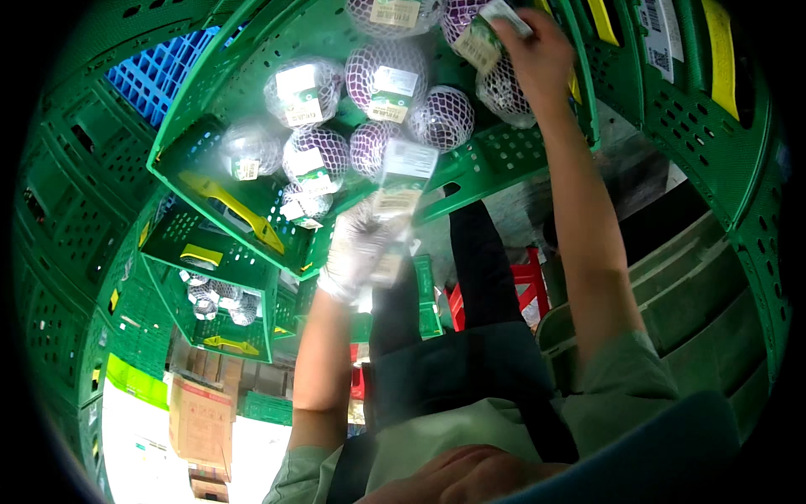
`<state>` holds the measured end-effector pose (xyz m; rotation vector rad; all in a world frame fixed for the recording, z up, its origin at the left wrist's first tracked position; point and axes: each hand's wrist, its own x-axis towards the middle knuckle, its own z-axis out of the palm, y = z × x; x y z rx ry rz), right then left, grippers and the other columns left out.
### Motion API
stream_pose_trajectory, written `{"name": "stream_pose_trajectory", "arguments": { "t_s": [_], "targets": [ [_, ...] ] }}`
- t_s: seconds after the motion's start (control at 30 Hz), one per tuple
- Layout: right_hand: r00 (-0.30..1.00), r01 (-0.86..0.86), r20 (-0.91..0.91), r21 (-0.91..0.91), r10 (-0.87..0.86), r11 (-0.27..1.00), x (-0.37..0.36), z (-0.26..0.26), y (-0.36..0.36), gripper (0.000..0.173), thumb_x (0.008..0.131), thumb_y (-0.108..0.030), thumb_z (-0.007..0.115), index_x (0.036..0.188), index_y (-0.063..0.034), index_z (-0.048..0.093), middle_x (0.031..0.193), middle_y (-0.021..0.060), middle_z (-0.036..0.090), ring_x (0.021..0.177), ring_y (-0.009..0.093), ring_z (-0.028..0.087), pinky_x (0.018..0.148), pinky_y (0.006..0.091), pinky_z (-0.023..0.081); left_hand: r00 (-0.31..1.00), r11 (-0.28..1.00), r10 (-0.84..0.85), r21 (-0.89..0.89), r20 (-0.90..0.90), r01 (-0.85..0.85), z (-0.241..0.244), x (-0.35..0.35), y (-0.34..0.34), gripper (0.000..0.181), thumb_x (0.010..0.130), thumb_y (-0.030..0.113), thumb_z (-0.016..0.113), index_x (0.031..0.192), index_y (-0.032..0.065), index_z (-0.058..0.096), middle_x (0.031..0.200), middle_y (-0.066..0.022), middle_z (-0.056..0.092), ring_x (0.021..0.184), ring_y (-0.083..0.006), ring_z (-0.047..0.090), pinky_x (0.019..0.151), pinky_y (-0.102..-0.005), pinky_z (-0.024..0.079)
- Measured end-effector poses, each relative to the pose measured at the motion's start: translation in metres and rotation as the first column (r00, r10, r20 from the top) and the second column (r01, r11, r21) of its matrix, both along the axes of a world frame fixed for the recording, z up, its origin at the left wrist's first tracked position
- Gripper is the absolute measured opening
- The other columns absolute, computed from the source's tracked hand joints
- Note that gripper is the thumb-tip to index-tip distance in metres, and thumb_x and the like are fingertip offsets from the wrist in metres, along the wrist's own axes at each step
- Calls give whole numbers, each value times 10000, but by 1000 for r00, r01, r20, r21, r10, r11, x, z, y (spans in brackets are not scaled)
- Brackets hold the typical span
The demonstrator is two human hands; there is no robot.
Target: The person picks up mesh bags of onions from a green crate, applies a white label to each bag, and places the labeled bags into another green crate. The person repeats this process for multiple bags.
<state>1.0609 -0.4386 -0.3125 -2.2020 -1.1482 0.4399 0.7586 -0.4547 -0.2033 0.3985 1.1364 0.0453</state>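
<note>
A green plastic crate (pixel 497 160) stands before me, holding several round purple vegetables (pixel 387 72) in white mesh nets and clear wrap. Most show white and green printed labels. My left hand (pixel 359 249), in a thin white glove, grips several label cards (pixel 403 176) at the crate's near edge, blurred by motion or glare. At the crate's upper right, my bare right hand (pixel 544 60) pinches a label card (pixel 507 17). It is held against or just over a netted purple vegetable (pixel 463 22); contact cannot be made out.
Stacked green crates rise at the left (pixel 69 220) and right (pixel 686 126). A lower green crate (pixel 267 321) contains more netted produce (pixel 220 299). A blue plastic pallet (pixel 164 75), a red stool (pixel 532 283) and cardboard boxes (pixel 201 422) are around me.
</note>
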Motion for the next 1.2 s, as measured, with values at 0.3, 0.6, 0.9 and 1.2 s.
{"name": "stream_pose_trajectory", "arguments": {
  "t_s": [0.3,0.6,0.9,1.2],
  "targets": [
    [327,-412,-938,-30,117,911,-89,71,-66,563,778,-213,716,1261,-78,459,1225,83,545,1025,185,567,806,308,481,971,925,-240,302,-14,233,-1,-25,-12,450,801,-56,633,1231,11,517,1026,-67,638,880,-126,602,772,-254,500],
    [868,-348,-398,-62,296,936,-150,134,-93,122,778,-84,686,883,-44,638,820,71,637,724,143,611,632,255,471,989,866,31,498,-147,47,26,-7,-21,73,847,9,634,797,41,590,747,31,540,665,-27,450,578,-192,400],
    [536,-306,-844,-176,16,935,-154,118,-91,161,796,-142,671,921,-54,621,811,28,625,730,132,588,628,271,455,990,978,144,153,-3,-142,28,-22,-26,275,862,-46,560,1133,0,548,898,-9,602,841,-104,588,727,-243,510],
    [593,-414,-798,-192,104,890,-174,136,-96,131,793,-123,666,877,-36,615,755,55,626,658,147,583,618,275,460,992,921,61,390,-114,-12,22,-39,-41,71,829,-10,642,817,13,576,730,1,569,583,-44,513,505,-201,444]
  ]
}}
